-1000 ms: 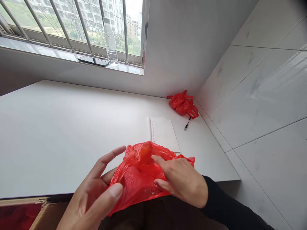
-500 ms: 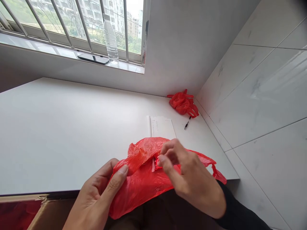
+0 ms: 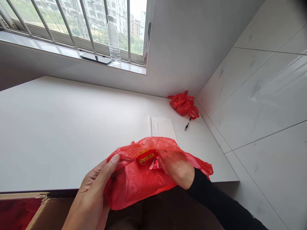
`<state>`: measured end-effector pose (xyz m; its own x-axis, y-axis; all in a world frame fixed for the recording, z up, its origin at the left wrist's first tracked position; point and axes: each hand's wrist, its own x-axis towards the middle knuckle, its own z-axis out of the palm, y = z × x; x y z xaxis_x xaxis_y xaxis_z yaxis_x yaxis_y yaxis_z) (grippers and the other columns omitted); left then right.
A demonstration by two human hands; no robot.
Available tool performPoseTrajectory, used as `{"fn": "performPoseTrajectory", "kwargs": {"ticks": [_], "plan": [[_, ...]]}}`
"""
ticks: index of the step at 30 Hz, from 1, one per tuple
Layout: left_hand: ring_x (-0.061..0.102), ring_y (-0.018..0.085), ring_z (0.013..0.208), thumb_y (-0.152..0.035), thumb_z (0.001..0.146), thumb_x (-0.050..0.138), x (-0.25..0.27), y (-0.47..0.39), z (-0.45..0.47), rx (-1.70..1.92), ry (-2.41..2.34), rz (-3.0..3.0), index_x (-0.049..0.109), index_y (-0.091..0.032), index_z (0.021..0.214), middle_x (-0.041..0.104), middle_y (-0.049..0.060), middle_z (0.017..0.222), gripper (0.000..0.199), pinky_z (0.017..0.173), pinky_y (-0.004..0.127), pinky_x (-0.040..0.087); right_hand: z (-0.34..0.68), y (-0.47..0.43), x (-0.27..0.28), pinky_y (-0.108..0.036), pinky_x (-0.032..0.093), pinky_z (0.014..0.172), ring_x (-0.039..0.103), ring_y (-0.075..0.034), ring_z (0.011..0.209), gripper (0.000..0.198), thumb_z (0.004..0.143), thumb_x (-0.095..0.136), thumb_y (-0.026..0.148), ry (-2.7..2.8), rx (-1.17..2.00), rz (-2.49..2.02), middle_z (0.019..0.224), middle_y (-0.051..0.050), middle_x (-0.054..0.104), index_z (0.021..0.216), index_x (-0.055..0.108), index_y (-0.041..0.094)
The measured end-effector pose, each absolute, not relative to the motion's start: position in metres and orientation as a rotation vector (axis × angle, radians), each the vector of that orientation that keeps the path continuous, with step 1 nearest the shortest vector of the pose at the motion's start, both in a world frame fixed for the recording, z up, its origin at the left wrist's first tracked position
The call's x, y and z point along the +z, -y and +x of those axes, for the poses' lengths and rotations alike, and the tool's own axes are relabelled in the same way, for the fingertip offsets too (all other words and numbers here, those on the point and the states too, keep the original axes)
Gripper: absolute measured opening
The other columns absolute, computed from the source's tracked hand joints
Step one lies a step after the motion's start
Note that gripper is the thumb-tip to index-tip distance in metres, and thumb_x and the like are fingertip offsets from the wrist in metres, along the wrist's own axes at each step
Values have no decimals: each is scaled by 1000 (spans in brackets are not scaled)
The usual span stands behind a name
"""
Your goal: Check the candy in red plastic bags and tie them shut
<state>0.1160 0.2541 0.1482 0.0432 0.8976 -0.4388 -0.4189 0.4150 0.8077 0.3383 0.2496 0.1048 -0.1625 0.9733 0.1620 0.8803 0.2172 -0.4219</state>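
A thin red plastic bag (image 3: pixel 134 188) is spread at the table's front edge, its mouth gaping toward me. My left hand (image 3: pixel 98 185) pinches the left side of its rim, thumb on top. My right hand (image 3: pixel 176 166) reaches inside from the right; its fingertips are hidden by the bag and the contents, so I cannot tell whether they grip anything. Inside lies a red packet with yellow print (image 3: pixel 146 157). Beside it, close to my right fingers, is a smaller red and white wrapper (image 3: pixel 155 164).
On the white table (image 3: pixel 79 127) lie a white booklet (image 3: pixel 163 127), a short black cable (image 3: pixel 188 124) and another crumpled red bag (image 3: pixel 183 104) in the corner. A water bottle (image 3: pixel 113 41) and a phone (image 3: pixel 95 58) rest on the windowsill. An open cardboard box (image 3: pixel 48 210) stands lower left.
My right hand has gone from above the bag's mouth down into it. The mouth has opened wider, and the packet with yellow print now shows. My left hand has shifted slightly left.
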Motion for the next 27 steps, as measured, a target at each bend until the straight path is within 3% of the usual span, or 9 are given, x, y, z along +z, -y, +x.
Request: {"fn": "performPoseTrajectory", "kwargs": {"ticks": [3, 7, 10, 13, 18, 24, 27], "plan": [[67, 16, 71, -52, 58, 91, 151, -255, 116, 1074, -1118, 521, 77, -24, 83, 75, 1, 84, 40, 62, 20, 61, 323, -254, 108, -35, 51, 86, 62, -23, 100, 36, 95, 50, 15, 2381, 375, -1586, 113, -5, 65, 124, 66, 29], [68, 17, 80, -50, 59, 91, 152, -254, 116, 1062, -1096, 502, 77, -26, 89, 75, 1, 91, 41, 65, 20, 61, 314, -258, 106, -40, 47, 94, 56, -26, 112, 32, 97, 48, 18, 2553, 357, -1524, 133, -6, 58, 116, 70, 30], [68, 17, 79, -51, 58, 91, 151, -255, 116, 1074, -1107, 486, 76, -26, 89, 75, 1, 91, 42, 63, 21, 62, 319, -258, 107, -45, 46, 100, 55, -30, 119, 42, 97, 48, 21, 2590, 346, -1538, 146, -12, 51, 137, 58, 25], [67, 16, 75, -51, 53, 93, 151, -256, 115, 1102, -1136, 462, 76, -24, 85, 74, 0, 87, 45, 61, 18, 61, 326, -257, 112, -42, 50, 95, 60, -30, 113, 51, 97, 44, 19, 2507, 316, -1662, 136, -16, 59, 148, 45, 15], [66, 16, 77, -50, 42, 98, 154, -256, 113, 1138, -1188, 402, 77, -24, 90, 74, 0, 87, 58, 65, 19, 61, 331, -257, 115, -40, 52, 75, 67, -29, 90, 41, 97, 42, 17, 2450, 250, -1878, 112, -16, 68, 135, 57, 12], [67, 22, 86, -52, 49, 94, 153, -258, 113, 1122, -1174, 456, 77, -22, 101, 74, 5, 99, 62, 68, 26, 63, 326, -249, 117, -33, 49, 80, 63, -24, 97, 46, 97, 45, 15, 2443, 386, -1650, 116, -6, 65, 138, 55, 31], [68, 23, 87, -50, 50, 94, 156, -257, 115, 1141, -1174, 468, 77, -23, 103, 75, 7, 103, 62, 64, 25, 63, 324, -250, 108, -33, 46, 72, 60, -23, 89, 51, 97, 44, 17, 2497, 377, -1649, 105, -5, 64, 144, 51, 35]]}}
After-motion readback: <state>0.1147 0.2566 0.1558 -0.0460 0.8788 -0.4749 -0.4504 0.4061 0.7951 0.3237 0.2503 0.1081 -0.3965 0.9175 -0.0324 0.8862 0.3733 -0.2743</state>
